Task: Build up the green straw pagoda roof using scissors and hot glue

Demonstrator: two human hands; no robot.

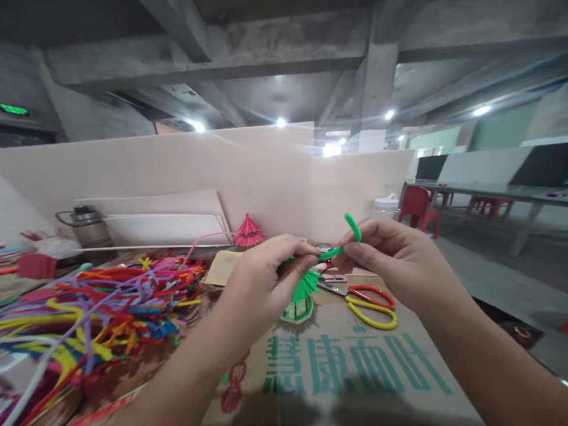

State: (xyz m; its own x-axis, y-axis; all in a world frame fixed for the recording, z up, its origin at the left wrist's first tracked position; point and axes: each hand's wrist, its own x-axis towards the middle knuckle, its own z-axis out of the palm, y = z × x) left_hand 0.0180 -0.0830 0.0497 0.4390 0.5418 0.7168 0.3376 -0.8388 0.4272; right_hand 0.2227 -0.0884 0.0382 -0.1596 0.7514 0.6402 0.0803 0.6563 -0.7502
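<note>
A green pipe cleaner [352, 227] runs between my two hands, its right end bent upward past my fingers. My left hand [275, 272] pinches one stretch of it between thumb and fingers. With thumb and forefinger, my right hand [390, 254] grips it near the bend. Below and behind my left hand stands a small pavilion-like model [304, 289] with a green fringed roof and a pale base, partly hidden by that hand. Scissors [373, 306] with red and yellow handles lie just under my right hand on the printed cardboard [355, 361].
A large heap of coloured pipe cleaners [102, 307] covers the left side. Behind are a pink fringed cone [249, 229], a yellowish pad [223, 267], a dark-topped jug [84, 225] and a white-lidded jar [386, 207]. A pale board [266, 177] stands upright across the back.
</note>
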